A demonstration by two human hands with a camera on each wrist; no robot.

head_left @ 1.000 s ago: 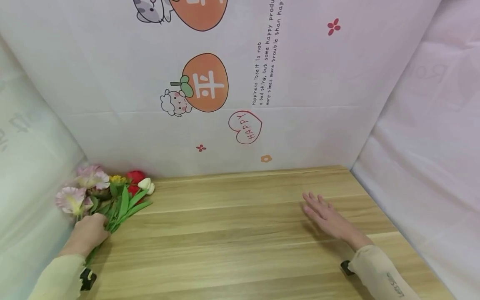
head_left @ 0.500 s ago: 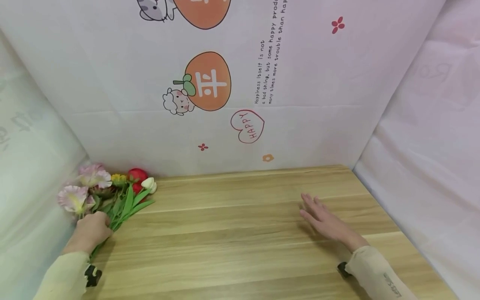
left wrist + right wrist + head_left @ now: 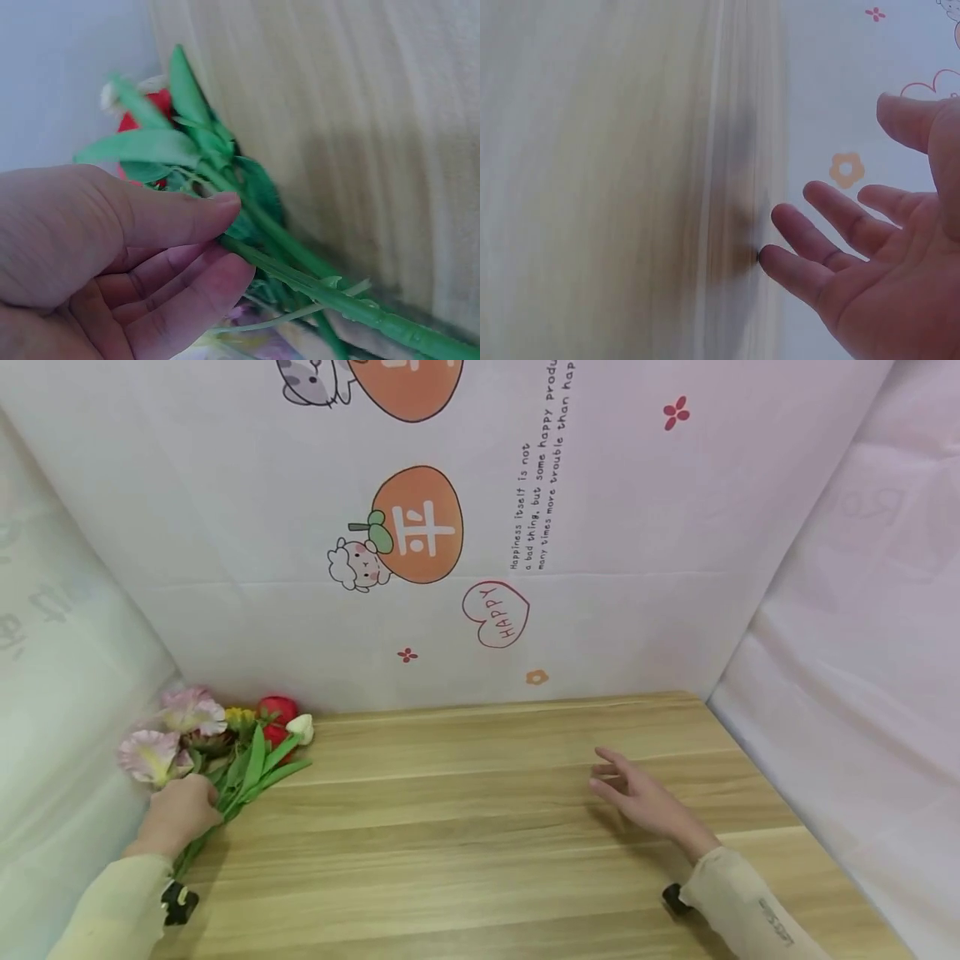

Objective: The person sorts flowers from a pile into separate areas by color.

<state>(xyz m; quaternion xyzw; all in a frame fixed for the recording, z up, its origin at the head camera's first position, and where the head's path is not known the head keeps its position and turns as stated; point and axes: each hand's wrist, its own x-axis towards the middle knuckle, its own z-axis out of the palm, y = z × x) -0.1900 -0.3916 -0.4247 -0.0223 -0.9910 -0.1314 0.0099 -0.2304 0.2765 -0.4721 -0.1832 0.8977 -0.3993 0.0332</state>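
At the table's far left corner lies a bunch of flowers (image 3: 247, 768): pale pink blooms (image 3: 150, 756), a yellow one (image 3: 240, 718), red ones (image 3: 277, 714) and a white tulip (image 3: 302, 728), with green leaves and stems. My left hand (image 3: 177, 814) is at the stems; its thumb and fingers pinch a green flower stem (image 3: 352, 306) in the left wrist view. Which bloom that stem bears is hidden. Over the right part of the table hovers my right hand (image 3: 641, 797), its fingers (image 3: 802, 274) spread and loosely bent, holding nothing.
The wood-grain table (image 3: 450, 835) meets a white printed cloth (image 3: 600, 610) behind it. White cloth walls also rise on the left (image 3: 67, 710) and right (image 3: 847, 693). A black wrist device (image 3: 180, 903) sits at each cuff.
My right hand has drifted slightly left, and its fingers have bent and parted a little. The left hand stays at the stems, and the flowers keep nearly the same place.
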